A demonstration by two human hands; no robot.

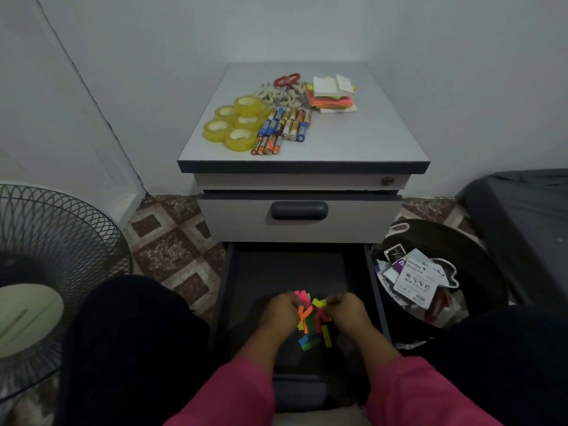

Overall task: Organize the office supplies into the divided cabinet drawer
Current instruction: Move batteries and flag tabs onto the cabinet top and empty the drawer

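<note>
Dim, flat indoor light; drawer (295, 272) interior deep in shadow; wide-angle bending at edges; slightly soft.

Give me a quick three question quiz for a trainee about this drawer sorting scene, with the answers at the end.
1. True or false: the scissors lie in the open bottom drawer.
2. What do the left hand and the right hand hold together over that drawer?
3. Which group sits nearest the front edge of the cabinet top: A) tape rolls, B) batteries, C) sticky note pads?

Key
1. False: they lie at the back of the cabinet top.
2. A bunch of coloured paper strips.
3. B.
</note>
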